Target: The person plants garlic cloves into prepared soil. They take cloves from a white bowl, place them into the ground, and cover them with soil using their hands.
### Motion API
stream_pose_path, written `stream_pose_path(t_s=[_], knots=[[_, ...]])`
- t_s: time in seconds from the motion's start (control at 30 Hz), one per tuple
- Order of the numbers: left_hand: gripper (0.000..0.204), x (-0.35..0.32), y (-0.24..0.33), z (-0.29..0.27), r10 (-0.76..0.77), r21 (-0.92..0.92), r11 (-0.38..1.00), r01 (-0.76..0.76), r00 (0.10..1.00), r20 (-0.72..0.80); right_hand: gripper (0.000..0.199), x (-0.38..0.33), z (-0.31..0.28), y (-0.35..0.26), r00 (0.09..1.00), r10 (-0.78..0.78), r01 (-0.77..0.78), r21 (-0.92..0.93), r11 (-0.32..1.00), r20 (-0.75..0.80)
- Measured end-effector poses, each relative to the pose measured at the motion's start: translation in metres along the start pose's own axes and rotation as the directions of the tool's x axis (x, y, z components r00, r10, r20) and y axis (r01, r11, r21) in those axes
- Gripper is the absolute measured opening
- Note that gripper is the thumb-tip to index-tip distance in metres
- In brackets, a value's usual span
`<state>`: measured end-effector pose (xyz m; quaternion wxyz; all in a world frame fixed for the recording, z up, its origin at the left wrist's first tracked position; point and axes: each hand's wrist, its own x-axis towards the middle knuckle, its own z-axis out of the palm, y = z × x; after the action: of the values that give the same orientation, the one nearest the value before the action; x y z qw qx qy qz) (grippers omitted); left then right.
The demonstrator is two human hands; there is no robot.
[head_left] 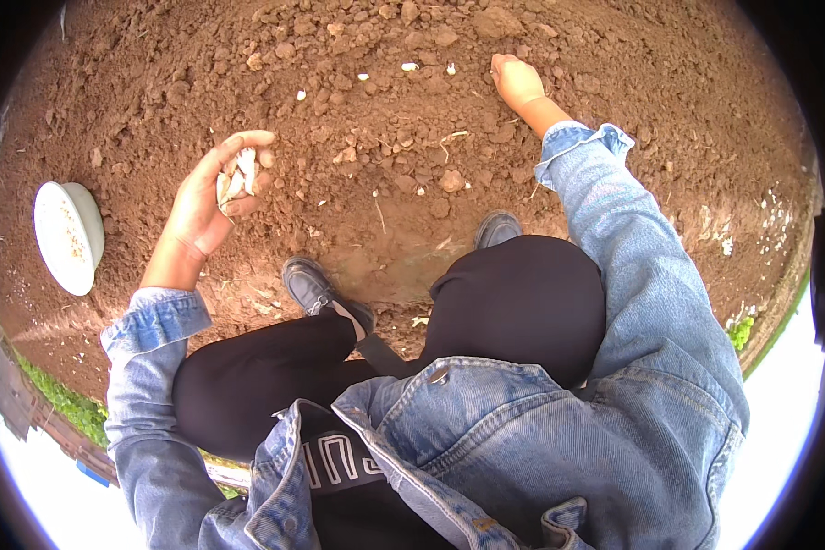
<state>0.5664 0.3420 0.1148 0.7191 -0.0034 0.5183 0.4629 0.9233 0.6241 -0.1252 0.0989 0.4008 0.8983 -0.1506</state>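
My left hand (213,188) is closed around several garlic cloves (240,174), whitish and pale tan, with its palm turned up above the soil at the left. At the far right of centre, my right hand (517,81) reaches down to the loose brown soil (385,119) with its fingers bent together at the surface. What those fingertips hold, if anything, is hidden. Left of that hand, several white cloves sit spaced apart in a row, among them one clove (451,69) close to it and another clove (301,95) at the row's left end.
A white bowl (94,225) with small brown bits inside stands tilted on the soil at the left. Clods (498,22) and dry root bits lie scattered about. My shoes (312,286) are planted on the soil below the row, with my knees bent between my arms.
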Motion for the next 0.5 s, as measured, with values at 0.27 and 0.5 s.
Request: stream_pose_path(t_s=[0.27,0.5], knots=[[0.038,0.071,-0.022,0.089,-0.052,0.041,0.998,0.045,0.978,0.201,0.019,-0.012,-0.026,-0.01,0.993,0.069,-0.058,0.117,0.991,-0.094],[0.04,0.116,-0.1,0.148,-0.094,-0.144,0.981,0.13,0.968,0.233,0.021,-0.108,-0.135,-0.081,0.993,-0.074,0.119,0.899,0.422,-0.096]])
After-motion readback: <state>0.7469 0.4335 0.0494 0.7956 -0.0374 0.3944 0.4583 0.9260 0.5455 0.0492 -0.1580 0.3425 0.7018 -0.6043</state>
